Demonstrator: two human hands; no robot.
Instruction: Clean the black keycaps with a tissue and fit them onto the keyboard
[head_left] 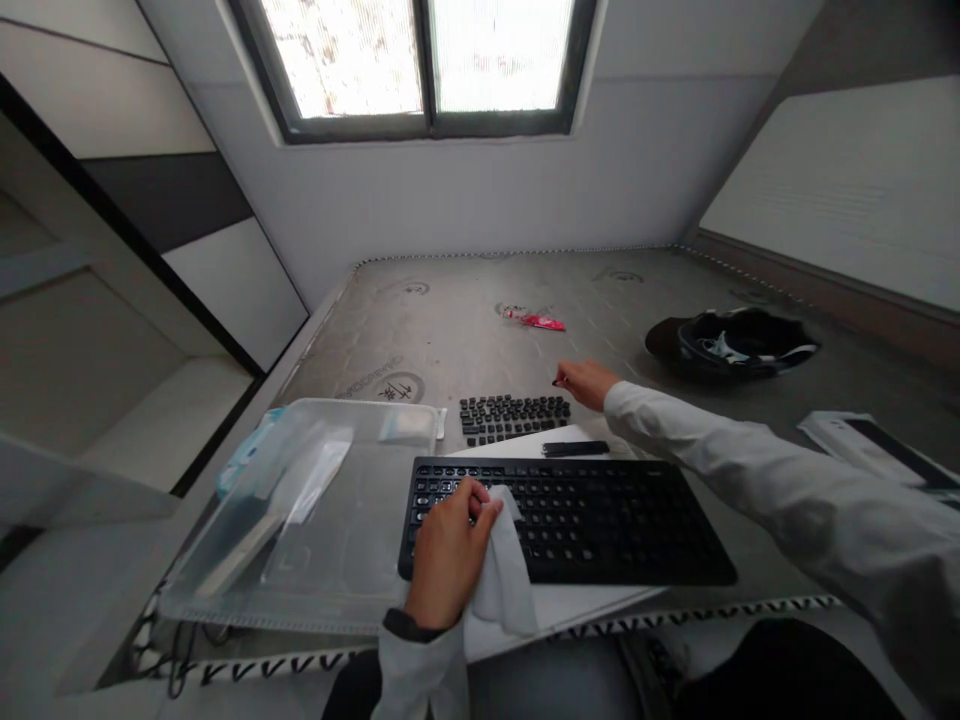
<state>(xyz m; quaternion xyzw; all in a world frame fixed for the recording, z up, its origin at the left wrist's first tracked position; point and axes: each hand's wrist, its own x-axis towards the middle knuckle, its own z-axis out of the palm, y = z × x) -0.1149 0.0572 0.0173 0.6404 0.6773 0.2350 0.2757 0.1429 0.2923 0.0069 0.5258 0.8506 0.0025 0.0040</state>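
My left hand [451,540] is closed in a pinch on a white cloth [504,585], over the left part of a black keyboard [637,520]. Many of the keyboard's key positions are bare of caps. Reaching forward, my right hand [589,383] pinches a small dark piece that looks like a keycap [556,382]. It is just off the right back corner of several rows of loose black keycaps [510,415] laid out behind the keyboard. Slim black sticks or pens [576,448] lie on white paper [517,445], partly under the keyboard.
A translucent plastic box [337,560] holding white packets stands at the left. Farther back is a red wrapper [536,320]. An upturned black helmet [739,345] sits on the right, with a white box [862,450] nearer me. The patterned mattress-like surface [442,350] reaches the wall.
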